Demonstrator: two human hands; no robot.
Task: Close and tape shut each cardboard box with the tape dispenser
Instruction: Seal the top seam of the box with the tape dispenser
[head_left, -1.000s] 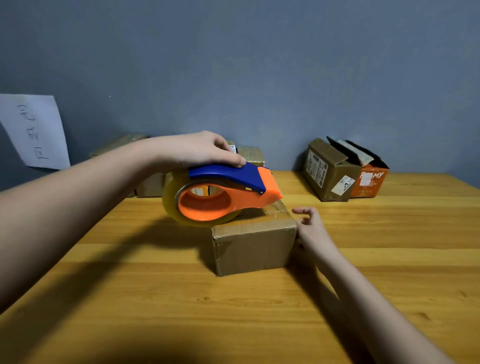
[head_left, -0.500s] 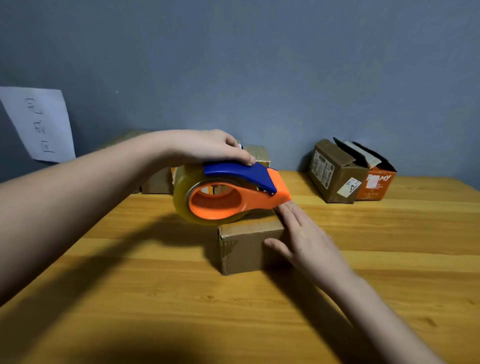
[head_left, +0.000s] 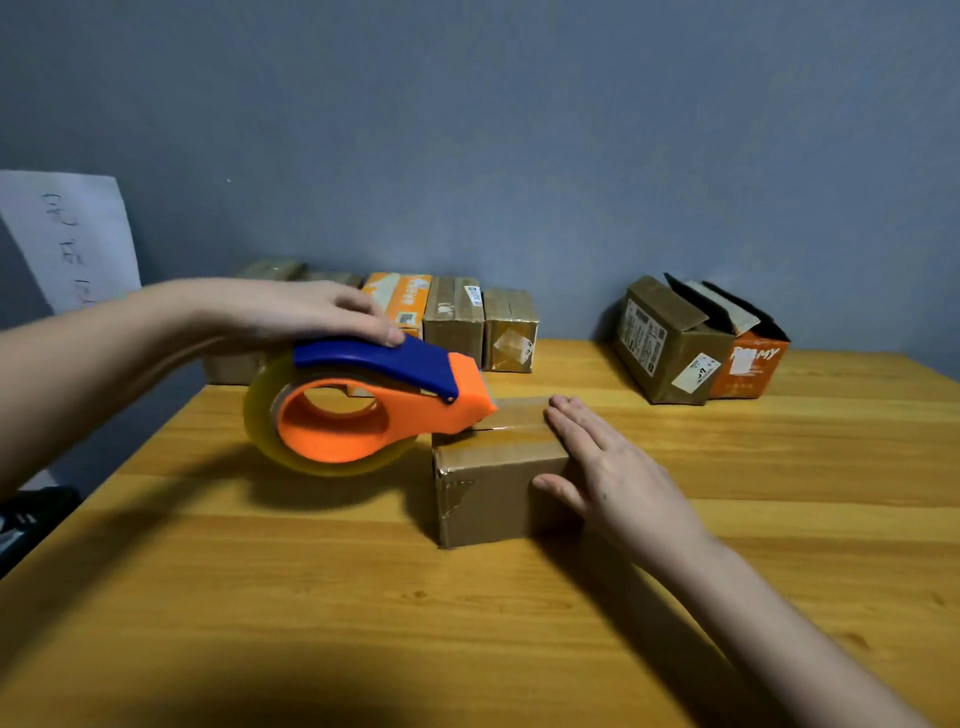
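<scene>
The small cardboard box (head_left: 493, 467) on the tabletop (head_left: 363, 597) looks light and slidey, so the flat right hand (head_left: 613, 478) presses its top while the left hand (head_left: 291, 312) grips the tape dispenser (head_left: 374, 400) by its blue handle.

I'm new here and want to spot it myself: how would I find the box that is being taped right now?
Start at the wooden table; the plain brown cardboard box stands alone mid-table. The right hand lies flat on it, and the left hand holds the orange and blue tape dispenser with its nose at the box's top. The other boxes all sit back by the wall, untouched.
</scene>
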